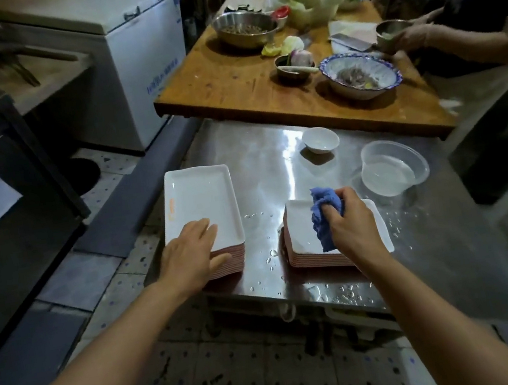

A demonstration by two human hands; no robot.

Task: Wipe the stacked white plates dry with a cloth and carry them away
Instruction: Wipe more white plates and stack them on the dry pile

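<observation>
Wet steel bench [274, 162]: two plate stacks sit along its near edge, long axes running away. Right hand [349, 225] grips the blue cloth [324, 214] on the right stack [303, 237]; left hand [194, 251] lies flat, seemingly steadying the left stack [200, 197].

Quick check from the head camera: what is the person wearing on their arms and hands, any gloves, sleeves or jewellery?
Nothing shows on either. The left hand and right hand are bare, with no gloves, rings or watch visible. Both forearms are bare up to the frame edge, so no sleeves come into view.
</observation>
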